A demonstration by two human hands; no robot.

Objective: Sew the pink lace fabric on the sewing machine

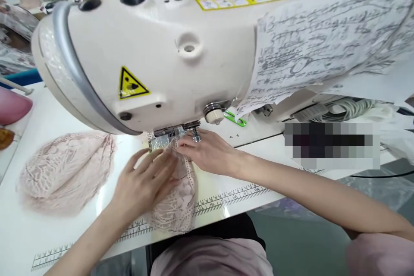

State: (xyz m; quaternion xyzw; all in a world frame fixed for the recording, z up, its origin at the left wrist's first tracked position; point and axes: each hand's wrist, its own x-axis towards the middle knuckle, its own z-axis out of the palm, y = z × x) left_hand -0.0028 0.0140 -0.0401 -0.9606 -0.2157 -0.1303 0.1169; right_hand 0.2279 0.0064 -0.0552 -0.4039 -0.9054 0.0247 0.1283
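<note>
A cream sewing machine (155,51) fills the upper middle of the view. Under its presser foot (168,136) lies a pale pink lace piece (177,202) that hangs toward the table's front edge. My left hand (144,183) lies flat on the lace, fingers spread, just left of the foot. My right hand (207,151) presses the lace from the right, fingertips close to the foot. Neither hand grips anything.
A stack of pink lace pieces (64,172) lies on the white table (39,233) at the left. A printed ruler (226,198) runs along the front edge. White patterned fabric (323,43) drapes over the machine's arm. Green snips (235,118) lie behind the needle.
</note>
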